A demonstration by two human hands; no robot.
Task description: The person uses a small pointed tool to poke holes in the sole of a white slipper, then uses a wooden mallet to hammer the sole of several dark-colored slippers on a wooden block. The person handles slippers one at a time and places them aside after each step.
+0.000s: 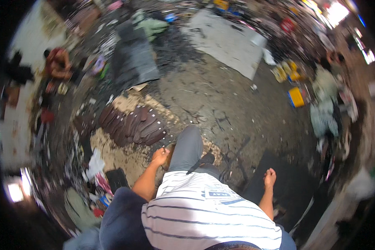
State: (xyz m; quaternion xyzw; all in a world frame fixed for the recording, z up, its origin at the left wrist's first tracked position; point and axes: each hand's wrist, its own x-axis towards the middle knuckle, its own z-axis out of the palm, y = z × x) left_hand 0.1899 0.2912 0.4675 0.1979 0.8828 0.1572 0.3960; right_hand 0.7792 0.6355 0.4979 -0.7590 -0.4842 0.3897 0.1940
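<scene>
My left hand [160, 156] is beside my bent knee, its fingers curled together. A small dark speck shows at the fingertips, too small to name. Just beyond it, overlapping dark brown sole-shaped pieces [141, 127] lie in rows, several with small white marks. Out to the right, my right hand [270, 178] is raised with its fingers curled in, and nothing shows in it. Below that hand lies a flat black sheet [289, 183]. A dark narrow strip [200, 162] crosses beside my knee; what it belongs to is unclear.
Tan sheeting [112, 156] lies under the brown pieces. A dark mat [133, 58] and a pale grey sheet [225, 39] are farther off. Yellow containers [296, 96] stand at right. One person [58, 62] sits at far left, another [327, 83] at far right. Scraps litter the floor.
</scene>
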